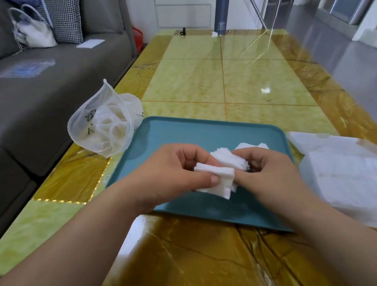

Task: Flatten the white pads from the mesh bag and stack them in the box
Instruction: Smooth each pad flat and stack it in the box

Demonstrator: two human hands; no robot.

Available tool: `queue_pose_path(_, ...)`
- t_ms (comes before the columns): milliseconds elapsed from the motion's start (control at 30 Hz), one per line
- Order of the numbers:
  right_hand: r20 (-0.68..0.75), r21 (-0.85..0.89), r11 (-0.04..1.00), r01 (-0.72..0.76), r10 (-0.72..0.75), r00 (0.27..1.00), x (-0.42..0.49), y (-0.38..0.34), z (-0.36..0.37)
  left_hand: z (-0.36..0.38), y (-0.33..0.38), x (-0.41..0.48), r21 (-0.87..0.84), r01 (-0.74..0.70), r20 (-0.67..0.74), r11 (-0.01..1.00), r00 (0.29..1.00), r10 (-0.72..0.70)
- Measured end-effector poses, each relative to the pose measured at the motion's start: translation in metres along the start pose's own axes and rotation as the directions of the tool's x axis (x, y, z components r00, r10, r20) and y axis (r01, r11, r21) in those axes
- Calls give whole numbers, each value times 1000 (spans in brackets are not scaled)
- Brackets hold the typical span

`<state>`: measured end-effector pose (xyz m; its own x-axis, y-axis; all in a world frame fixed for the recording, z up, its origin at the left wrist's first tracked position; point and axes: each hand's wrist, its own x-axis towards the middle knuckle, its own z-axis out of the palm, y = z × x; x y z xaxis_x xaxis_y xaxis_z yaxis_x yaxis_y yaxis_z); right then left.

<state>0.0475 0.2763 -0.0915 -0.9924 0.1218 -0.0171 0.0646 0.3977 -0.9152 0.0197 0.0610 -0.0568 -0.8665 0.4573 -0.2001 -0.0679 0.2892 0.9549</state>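
Over the teal tray (181, 129) both hands hold a bunch of white pads (224, 169). My left hand (172, 174) pinches the near pads with its thumb on top. My right hand (266, 170) grips the far side of the bunch, fingers curled round it. More white pads (252, 145) lie on the tray just behind my right hand. The white mesh bag (105, 125) stands open at the tray's left corner with pads still inside. No box shows clearly.
A translucent white plastic sheet or bag (356, 172) lies on the table right of the tray. A grey flask (221, 10) stands at the table's far end. A grey sofa (16, 90) runs along the left with a handbag on it.
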Motion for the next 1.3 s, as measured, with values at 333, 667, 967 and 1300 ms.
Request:
queue_pose_path(333, 181, -39, 997, 67, -59, 982, 0, 0, 2, 6, -10, 7, 290, 10, -133, 957, 991, 30)
queue_pose_path(667, 295, -18, 1000, 12, -6, 956, -5, -3, 2, 9, -17, 12, 472, 26, -251, 881, 962, 106)
queue_pose_path(967, 233, -194, 969, 150, -103, 967, -4, -2, 5, 7, -14, 9, 506, 54, -132, 861, 991, 15)
queue_pose_path(1300, 178, -66, 998, 13, -1, 984, -9, 3, 23, 12, -16, 13, 442, 54, -100, 896, 995, -10)
